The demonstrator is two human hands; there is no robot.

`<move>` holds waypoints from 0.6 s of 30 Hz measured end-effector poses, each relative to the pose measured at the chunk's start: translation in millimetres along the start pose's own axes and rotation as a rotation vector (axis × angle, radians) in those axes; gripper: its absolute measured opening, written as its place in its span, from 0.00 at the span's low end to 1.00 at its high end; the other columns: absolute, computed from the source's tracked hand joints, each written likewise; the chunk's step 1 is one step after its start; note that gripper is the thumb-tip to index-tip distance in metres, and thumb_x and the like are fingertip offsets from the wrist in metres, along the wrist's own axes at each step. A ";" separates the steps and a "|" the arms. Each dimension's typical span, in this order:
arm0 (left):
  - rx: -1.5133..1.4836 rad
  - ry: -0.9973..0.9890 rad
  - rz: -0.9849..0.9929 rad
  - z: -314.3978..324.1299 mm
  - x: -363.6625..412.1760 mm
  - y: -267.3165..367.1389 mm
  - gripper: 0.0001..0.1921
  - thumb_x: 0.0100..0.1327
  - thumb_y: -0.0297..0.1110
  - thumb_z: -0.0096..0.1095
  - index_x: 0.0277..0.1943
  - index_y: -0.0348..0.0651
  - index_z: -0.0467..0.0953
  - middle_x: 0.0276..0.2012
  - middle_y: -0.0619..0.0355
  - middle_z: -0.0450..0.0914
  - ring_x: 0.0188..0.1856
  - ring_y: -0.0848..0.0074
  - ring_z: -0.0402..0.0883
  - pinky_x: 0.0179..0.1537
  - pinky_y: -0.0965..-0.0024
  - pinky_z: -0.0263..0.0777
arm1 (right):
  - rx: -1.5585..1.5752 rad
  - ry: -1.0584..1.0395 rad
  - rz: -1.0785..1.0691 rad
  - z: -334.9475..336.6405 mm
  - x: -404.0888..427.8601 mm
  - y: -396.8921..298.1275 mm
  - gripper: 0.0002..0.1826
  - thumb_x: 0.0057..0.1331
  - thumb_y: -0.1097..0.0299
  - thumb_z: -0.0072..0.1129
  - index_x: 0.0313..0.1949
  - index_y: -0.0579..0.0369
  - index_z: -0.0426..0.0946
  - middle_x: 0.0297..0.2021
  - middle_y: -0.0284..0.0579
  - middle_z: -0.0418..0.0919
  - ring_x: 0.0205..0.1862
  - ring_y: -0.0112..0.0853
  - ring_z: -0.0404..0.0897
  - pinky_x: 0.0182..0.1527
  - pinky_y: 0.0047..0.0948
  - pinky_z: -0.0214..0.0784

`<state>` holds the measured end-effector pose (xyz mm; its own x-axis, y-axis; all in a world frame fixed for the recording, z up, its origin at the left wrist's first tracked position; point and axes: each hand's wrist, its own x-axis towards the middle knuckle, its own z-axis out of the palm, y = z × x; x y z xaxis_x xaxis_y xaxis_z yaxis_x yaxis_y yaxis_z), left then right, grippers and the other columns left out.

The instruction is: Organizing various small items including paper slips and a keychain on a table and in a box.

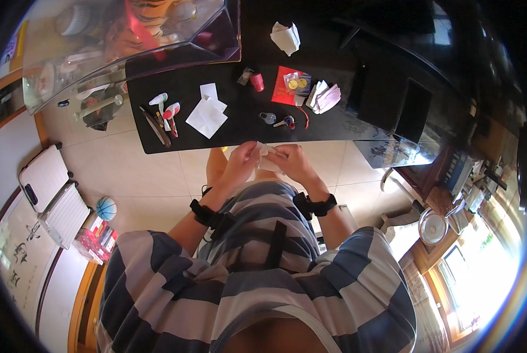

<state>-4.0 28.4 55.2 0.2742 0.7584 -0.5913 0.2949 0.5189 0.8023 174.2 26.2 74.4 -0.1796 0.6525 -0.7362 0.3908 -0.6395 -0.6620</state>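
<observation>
In front of my lap, just off the near edge of the black table (246,132), both hands hold a thin pale sheet (269,164), perhaps tissue or a small plastic bag. My left hand (240,162) pinches its left edge. The fingers of my right hand (295,162) grip it on the other side, where it looks crumpled. White paper squares (207,118) lie overlapping on the table beyond my left hand. Past my right hand are a bunch of keys (286,122) and a clear teardrop-shaped object (268,118).
Small bottles (171,111) and a dark long-handled tool (155,127) lie at the table's left. Farther right are a red envelope (281,95), bagged gold coins (297,83), folded papers (326,98) and a red cylinder (257,82). A clear display case (219,44) overhangs the back left.
</observation>
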 end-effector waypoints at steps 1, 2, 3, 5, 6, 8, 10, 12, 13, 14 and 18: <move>0.002 0.002 -0.002 0.7 -1.3 5.2 0.09 0.65 0.36 0.57 0.38 0.38 0.77 0.26 0.57 0.79 0.26 0.79 0.77 0.28 0.75 0.67 | -0.100 0.049 -0.050 2.1 1.3 1.9 0.14 0.59 0.60 0.63 0.36 0.60 0.79 0.24 0.55 0.77 0.26 0.40 0.78 0.31 0.33 0.69; -0.038 -0.031 -0.067 1.5 -2.8 10.7 0.09 0.66 0.34 0.55 0.39 0.36 0.76 0.26 0.57 0.78 0.27 0.81 0.75 0.29 0.76 0.67 | -0.200 0.098 -0.100 4.4 2.6 4.3 0.16 0.58 0.57 0.64 0.35 0.58 0.80 0.24 0.58 0.77 0.27 0.47 0.78 0.31 0.34 0.70; -0.079 -0.062 -0.132 1.5 -4.0 14.0 0.09 0.67 0.32 0.53 0.39 0.34 0.74 0.27 0.57 0.77 0.29 0.84 0.72 0.31 0.77 0.67 | -0.199 0.096 -0.102 7.2 3.8 8.0 0.16 0.58 0.57 0.64 0.35 0.58 0.80 0.24 0.58 0.77 0.27 0.47 0.78 0.31 0.34 0.70; -0.064 -0.069 -0.070 3.9 -4.2 -2.0 0.09 0.67 0.32 0.53 0.40 0.34 0.74 0.27 0.56 0.78 0.29 0.82 0.73 0.31 0.76 0.67 | -0.252 0.143 -0.132 13.0 5.0 14.4 0.20 0.55 0.52 0.66 0.34 0.59 0.79 0.25 0.60 0.76 0.30 0.54 0.76 0.31 0.36 0.70; -0.050 -0.078 -0.008 3.9 -4.0 -5.3 0.09 0.67 0.32 0.52 0.40 0.34 0.74 0.28 0.54 0.78 0.30 0.81 0.74 0.32 0.75 0.68 | -0.251 0.141 -0.134 14.9 5.0 13.6 0.20 0.55 0.52 0.66 0.34 0.59 0.79 0.25 0.60 0.76 0.30 0.54 0.76 0.31 0.36 0.70; 0.048 0.032 0.053 1.7 -5.9 -11.8 0.09 0.67 0.32 0.53 0.39 0.34 0.74 0.27 0.52 0.77 0.28 0.77 0.75 0.29 0.74 0.67 | -0.216 0.202 -0.151 18.0 5.7 11.4 0.21 0.52 0.54 0.69 0.33 0.60 0.79 0.23 0.56 0.77 0.27 0.46 0.79 0.29 0.34 0.70; 0.147 0.142 0.115 0.1 -6.2 -15.2 0.09 0.66 0.31 0.54 0.39 0.33 0.75 0.26 0.51 0.76 0.26 0.74 0.76 0.27 0.73 0.66 | -0.118 0.175 -0.121 16.7 9.2 22.9 0.20 0.51 0.55 0.70 0.33 0.61 0.79 0.22 0.53 0.77 0.26 0.42 0.80 0.29 0.34 0.70; 0.152 0.281 0.167 -0.4 -2.5 -17.6 0.08 0.66 0.30 0.54 0.38 0.33 0.75 0.25 0.50 0.76 0.25 0.71 0.76 0.26 0.72 0.66 | -0.122 0.051 0.052 3.6 15.8 28.2 0.19 0.53 0.61 0.70 0.39 0.61 0.78 0.26 0.44 0.80 0.30 0.28 0.80 0.34 0.29 0.71; 0.153 0.282 0.171 -0.6 -1.6 -18.3 0.08 0.66 0.30 0.54 0.38 0.33 0.75 0.25 0.50 0.76 0.25 0.71 0.76 0.26 0.72 0.66 | -0.122 0.053 0.047 4.8 17.0 27.4 0.19 0.53 0.61 0.70 0.39 0.61 0.78 0.26 0.44 0.80 0.30 0.28 0.80 0.34 0.29 0.71; 0.141 0.302 0.199 -0.5 -1.7 -18.5 0.08 0.65 0.30 0.54 0.37 0.34 0.75 0.24 0.50 0.76 0.24 0.71 0.75 0.25 0.71 0.65 | 0.012 0.177 -0.101 6.5 16.9 26.1 0.17 0.55 0.65 0.68 0.41 0.60 0.77 0.31 0.42 0.80 0.34 0.25 0.78 0.37 0.26 0.70; 0.204 0.171 0.285 -6.7 -2.7 -8.1 0.07 0.64 0.30 0.56 0.37 0.35 0.75 0.23 0.50 0.76 0.21 0.71 0.74 0.23 0.71 0.64 | 0.326 0.064 -0.183 9.5 16.5 19.5 0.20 0.58 0.68 0.65 0.49 0.58 0.74 0.42 0.43 0.78 0.46 0.23 0.75 0.50 0.26 0.68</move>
<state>-13.2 24.8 50.9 0.2200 0.9245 -0.3113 0.4092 0.2022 0.8897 170.2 20.7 48.0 -0.1586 0.7855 -0.5982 0.0482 -0.5990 -0.7993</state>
